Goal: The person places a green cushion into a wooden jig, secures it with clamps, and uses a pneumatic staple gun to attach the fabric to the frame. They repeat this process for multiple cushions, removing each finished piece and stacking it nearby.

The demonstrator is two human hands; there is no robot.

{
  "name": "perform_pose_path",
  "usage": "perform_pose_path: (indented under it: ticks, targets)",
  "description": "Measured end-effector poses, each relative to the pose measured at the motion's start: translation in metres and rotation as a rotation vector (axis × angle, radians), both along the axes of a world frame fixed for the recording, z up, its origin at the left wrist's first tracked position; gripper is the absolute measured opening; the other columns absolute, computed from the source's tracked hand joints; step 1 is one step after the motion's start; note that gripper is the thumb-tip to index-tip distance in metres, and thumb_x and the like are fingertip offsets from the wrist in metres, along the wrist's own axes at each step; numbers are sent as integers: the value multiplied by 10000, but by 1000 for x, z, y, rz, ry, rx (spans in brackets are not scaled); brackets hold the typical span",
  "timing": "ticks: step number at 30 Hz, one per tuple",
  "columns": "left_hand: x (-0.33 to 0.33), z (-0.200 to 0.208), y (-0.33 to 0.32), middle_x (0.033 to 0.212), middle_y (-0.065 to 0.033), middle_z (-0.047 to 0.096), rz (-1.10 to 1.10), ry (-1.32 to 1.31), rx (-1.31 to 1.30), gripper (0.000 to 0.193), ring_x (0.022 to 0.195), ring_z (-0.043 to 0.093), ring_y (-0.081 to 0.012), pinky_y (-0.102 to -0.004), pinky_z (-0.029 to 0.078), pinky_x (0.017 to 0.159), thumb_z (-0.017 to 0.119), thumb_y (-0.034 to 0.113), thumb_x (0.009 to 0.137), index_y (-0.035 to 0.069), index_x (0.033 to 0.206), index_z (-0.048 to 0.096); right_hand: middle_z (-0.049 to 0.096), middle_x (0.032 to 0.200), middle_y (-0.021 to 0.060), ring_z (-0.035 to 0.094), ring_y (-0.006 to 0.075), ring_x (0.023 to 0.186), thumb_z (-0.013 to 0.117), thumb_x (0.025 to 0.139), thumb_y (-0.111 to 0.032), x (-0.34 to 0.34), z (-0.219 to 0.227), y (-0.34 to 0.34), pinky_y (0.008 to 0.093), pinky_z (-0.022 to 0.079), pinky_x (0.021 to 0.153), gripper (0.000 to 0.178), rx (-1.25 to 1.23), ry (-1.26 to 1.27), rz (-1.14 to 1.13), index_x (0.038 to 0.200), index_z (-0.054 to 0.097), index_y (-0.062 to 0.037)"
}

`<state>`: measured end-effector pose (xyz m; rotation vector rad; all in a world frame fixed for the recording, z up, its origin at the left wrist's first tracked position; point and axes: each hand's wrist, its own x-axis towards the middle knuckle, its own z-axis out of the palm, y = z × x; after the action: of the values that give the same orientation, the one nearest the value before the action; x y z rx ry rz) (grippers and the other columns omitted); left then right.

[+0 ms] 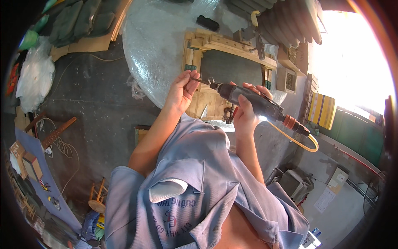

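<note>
My right hand (248, 112) is wrapped round the body of a dark power drill (253, 99), which lies slantwise in front of my chest. A ribbed reddish sleeve and a yellow hose come out of its rear end. From its chuck, a thin long drill bit (202, 81) points left. The fingers of my left hand (183, 90) are closed in a pinch at the tip of that bit. Below and beyond the drill is a pale wooden frame (195, 106) with a dark panel (228, 66) inside it.
The frame lies on a plastic-covered worktable (145, 50). A black object (207, 23) lies beyond it, and a metal clamp (259, 46) sits at its far right. Curved stacked panels (286, 20) and small wooden boxes (286, 79) stand right. A stool (98, 204) stands on the floor at lower left.
</note>
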<state>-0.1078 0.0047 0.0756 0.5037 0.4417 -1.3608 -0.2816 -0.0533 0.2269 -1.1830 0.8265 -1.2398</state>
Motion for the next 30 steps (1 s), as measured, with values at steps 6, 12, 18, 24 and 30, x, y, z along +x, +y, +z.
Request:
perform_pose_path:
  ticks: [6, 12, 18, 24, 30]
  targets:
    - [-3, -1, -3, 1317, -133, 745, 10, 22, 26, 162, 1244, 739, -252, -338, 690, 987, 592, 56, 1123, 28, 1277, 631, 666, 1239, 191, 670, 334, 1227, 708, 872, 70, -1, -3, -3, 705, 539, 1118, 604, -15, 0, -2, 1394, 447, -86]
    - [-7, 4, -9, 1329, -121, 743, 27, 67, 76, 192, 1247, 736, -232, -341, 687, 994, 609, 56, 1115, 33, 1305, 605, 648, 1251, 173, 643, 294, 1244, 688, 889, 71, -1, -8, -5, 739, 528, 1115, 590, -66, -4, 6, 1401, 448, -95]
    - [-8, -4, -11, 1351, -131, 731, 45, 106, 66, 221, 1257, 731, -241, -359, 682, 1010, 613, 40, 1109, 29, 1328, 587, 637, 1234, 168, 637, 291, 1242, 669, 889, 77, 1, -7, -7, 738, 530, 1115, 577, -33, 39, -19, 1393, 449, -97]
    - [-5, 2, -16, 1347, -157, 725, 66, 129, 77, 228, 1273, 726, -257, -376, 683, 1015, 609, 19, 1104, 12, 1331, 587, 650, 1228, 131, 640, 296, 1253, 647, 885, 97, 0, -10, -12, 738, 535, 1115, 581, -36, -2, -14, 1400, 454, -90]
    - [-4, -2, -19, 1262, -121, 763, 68, 134, 84, 148, 1219, 750, -237, -390, 694, 977, 616, 65, 1112, 56, 1260, 619, 665, 1221, 141, 657, 322, 1243, 676, 876, 84, 3, -11, -14, 717, 546, 1109, 585, 16, -34, -55, 1389, 450, -85]
